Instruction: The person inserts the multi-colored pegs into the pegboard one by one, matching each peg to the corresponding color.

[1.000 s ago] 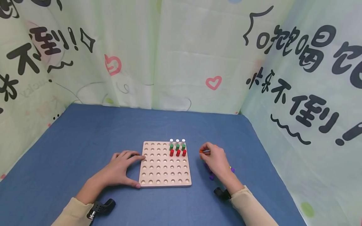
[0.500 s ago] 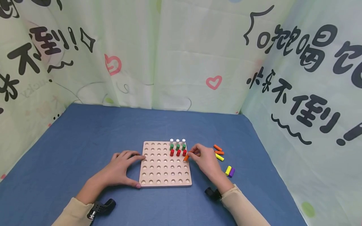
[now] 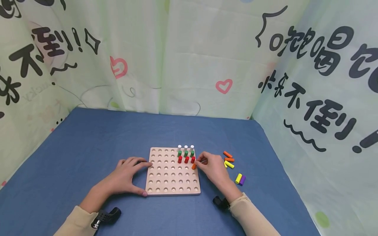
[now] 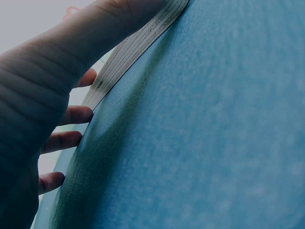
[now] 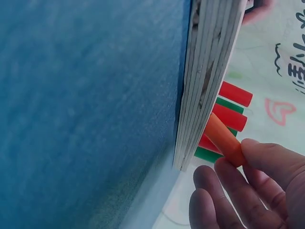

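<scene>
A pale wooden pegboard [image 3: 161, 185] with rows of round holes lies on the blue cloth. Three white pegs [image 3: 185, 147], three green pegs [image 3: 186, 153] and three red pegs [image 3: 186, 159] stand in its far right part. My right hand [image 3: 215, 167] pinches an orange peg [image 5: 224, 139] between thumb and fingertips. The peg leans, its lower end at the board's right-hand column, just nearer than the red row; whether it is inside a hole is unclear. My left hand [image 3: 128, 175] is spread, thumb and index finger touching the board's left edge.
Right of the board lie loose pegs: two orange pegs [image 3: 227, 154], several yellow pegs [image 3: 229, 164] and a purple peg [image 3: 242, 180]. A printed curtain [image 3: 192, 65] encloses the table at the back and sides.
My right hand has carried an orange peg leftward from the loose pegs to the board's right side; over the last half second it shifted only slightly. The left hand has stayed on the board.
</scene>
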The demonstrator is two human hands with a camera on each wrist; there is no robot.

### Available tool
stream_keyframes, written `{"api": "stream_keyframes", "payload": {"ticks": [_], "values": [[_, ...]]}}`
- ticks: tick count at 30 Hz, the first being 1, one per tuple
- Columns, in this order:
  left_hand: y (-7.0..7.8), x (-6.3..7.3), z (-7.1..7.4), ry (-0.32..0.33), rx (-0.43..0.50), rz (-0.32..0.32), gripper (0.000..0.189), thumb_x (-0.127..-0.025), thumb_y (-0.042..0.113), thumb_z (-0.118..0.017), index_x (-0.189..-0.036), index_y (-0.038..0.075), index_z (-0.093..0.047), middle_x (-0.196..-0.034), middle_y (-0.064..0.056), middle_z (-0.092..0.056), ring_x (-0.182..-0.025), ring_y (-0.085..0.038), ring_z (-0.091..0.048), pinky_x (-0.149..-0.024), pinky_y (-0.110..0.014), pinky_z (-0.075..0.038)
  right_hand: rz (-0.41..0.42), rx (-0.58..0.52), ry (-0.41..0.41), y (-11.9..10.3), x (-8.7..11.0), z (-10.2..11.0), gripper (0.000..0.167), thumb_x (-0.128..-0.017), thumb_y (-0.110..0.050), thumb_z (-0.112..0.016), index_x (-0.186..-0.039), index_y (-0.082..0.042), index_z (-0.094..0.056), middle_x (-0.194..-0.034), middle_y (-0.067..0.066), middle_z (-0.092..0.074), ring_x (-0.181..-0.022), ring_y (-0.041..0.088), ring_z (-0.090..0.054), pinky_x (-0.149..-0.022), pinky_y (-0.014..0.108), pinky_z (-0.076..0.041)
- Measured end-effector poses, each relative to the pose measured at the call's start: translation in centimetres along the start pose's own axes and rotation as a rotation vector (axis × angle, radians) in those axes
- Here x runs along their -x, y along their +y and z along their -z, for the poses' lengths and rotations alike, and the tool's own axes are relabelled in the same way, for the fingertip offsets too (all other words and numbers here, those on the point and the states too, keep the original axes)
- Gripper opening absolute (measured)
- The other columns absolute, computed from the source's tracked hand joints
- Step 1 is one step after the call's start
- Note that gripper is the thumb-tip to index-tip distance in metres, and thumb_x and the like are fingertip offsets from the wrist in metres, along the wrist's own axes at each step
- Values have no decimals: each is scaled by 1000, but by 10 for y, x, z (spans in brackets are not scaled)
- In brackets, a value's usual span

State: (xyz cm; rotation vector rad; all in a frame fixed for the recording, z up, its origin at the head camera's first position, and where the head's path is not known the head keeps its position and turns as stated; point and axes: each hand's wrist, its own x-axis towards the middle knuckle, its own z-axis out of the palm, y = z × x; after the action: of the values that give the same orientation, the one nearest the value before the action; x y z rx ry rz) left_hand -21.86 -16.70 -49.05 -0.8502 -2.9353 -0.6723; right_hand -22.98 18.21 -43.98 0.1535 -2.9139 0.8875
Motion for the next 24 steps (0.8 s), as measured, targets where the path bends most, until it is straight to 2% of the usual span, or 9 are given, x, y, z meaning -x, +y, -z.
{"api": "stream_keyframes", "payload": {"ticks": [6,8,12,15,24], "values": [[2,-1,1,5,-5,0,107,-60,93,-70,-147,33,-57,-144,0,-54,-136,-25,-46,-101,-59,-32,19,33,-6,-1,3,1,7,-94,-25,-78,-90,-20,-74,-83,-6,-71,-74,9,-64,-64,27,-52],[2,0,1,6,-4,1,106,-60,92,-71,-147,33,-57,-144,0,-54,-135,-26,-46,-100,-60,-32,49,62,-20,-1,4,2,11,-96,-28,-75,-87,-21,-77,-86,-5,-71,-75,10,-63,-63,28,-50],[2,1,1,-5,-3,10,106,-60,92,-71,-148,33,-56,-145,0,-54,-136,-25,-46,-100,-59,-32,100,134,-109,1,6,0,18,-97,-31,-72,-83,-20,-77,-91,-2,-67,-74,11,-56,-62,28,-46],[2,1,2,-14,-2,16,107,-60,93,-70,-148,34,-56,-145,1,-53,-137,-25,-45,-101,-59,-31,118,170,-160,5,6,-2,15,-96,-30,-72,-85,-20,-75,-89,-2,-62,-71,12,-52,-61,28,-44],[1,0,2,-3,6,7,107,-60,93,-70,-147,33,-57,-145,1,-53,-136,-25,-45,-101,-59,-31,137,192,-162,6,4,0,15,-96,-32,-72,-87,-20,-74,-87,-4,-62,-71,11,-52,-63,29,-44]]}}
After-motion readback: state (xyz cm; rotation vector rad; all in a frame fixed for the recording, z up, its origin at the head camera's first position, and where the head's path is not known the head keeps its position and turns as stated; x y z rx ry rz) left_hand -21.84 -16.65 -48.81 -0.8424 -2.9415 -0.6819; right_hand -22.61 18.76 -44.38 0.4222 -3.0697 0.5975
